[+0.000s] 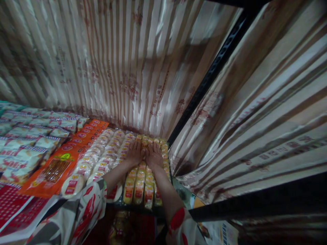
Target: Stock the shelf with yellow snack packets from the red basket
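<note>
Rows of small yellow wrapped cakes (139, 183) with red labels lie side by side on a dark shelf. My left hand (135, 153) rests flat on the far part of these rows, fingers spread and pointing away from me. Beside it, my right hand (154, 155) also lies flat on the cakes, its thumb close to the left one. Both palms face down, so what is directly under them is hidden. To the left of my left hand run rows of round white packets (88, 157) in clear wrap with red labels.
Orange packs of brown sticks (56, 166) and white-and-red snack bags (20, 160) fill the shelf's left side. A black perforated post (204, 80) stands at the right rear corner. Striped printed curtain sheeting (143, 68) hangs behind and to the right. A jar (120, 226) sits below.
</note>
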`<state>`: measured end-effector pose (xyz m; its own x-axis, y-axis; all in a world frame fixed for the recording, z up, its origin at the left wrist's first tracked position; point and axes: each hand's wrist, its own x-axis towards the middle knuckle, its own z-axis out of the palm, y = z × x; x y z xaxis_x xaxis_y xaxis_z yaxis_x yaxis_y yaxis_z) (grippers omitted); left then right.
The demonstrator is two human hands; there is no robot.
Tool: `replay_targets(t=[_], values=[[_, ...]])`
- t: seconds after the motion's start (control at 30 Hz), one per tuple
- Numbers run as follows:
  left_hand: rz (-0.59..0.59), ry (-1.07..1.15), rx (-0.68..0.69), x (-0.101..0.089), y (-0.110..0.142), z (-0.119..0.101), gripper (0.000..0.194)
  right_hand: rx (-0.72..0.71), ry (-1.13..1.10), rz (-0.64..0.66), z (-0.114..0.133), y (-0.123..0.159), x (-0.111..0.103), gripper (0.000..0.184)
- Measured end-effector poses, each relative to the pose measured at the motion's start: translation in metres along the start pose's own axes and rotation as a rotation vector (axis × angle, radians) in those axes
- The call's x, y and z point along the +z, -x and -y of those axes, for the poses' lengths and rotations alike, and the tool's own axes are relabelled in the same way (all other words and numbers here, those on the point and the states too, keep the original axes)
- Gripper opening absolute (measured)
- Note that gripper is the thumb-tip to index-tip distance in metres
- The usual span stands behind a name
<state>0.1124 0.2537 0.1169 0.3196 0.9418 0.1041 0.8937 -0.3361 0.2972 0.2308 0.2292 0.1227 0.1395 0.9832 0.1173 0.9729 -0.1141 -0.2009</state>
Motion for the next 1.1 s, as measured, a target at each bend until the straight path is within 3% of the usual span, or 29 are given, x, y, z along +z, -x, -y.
replay_targets(t=[0.33, 0.5, 0.67, 0.97, 1.1], values=[[0.073, -0.049, 0.056, 0.002, -0.006, 0.001, 0.055, 0.008, 0.031, 0.053, -0.001, -0.012, 0.000, 0.051], [0.037, -0.053, 0.068, 0.003, -0.005, 0.000, 0.053, -0.024, 0.041, 0.061, -0.001, -0.013, 0.000, 0.050], [-0.013, -0.068, 0.053, 0.000, -0.008, 0.001, 0.052, -0.010, 0.045, -0.013, -0.003, -0.018, 0.001, 0.051], [0.023, -0.097, 0.174, 0.007, -0.011, 0.003, 0.053, -0.027, 0.062, 0.059, -0.005, -0.023, 0.003, 0.052], [0.009, -0.076, 0.136, 0.006, -0.010, 0.004, 0.053, -0.041, 0.051, -0.001, -0.004, -0.020, 0.001, 0.051]])
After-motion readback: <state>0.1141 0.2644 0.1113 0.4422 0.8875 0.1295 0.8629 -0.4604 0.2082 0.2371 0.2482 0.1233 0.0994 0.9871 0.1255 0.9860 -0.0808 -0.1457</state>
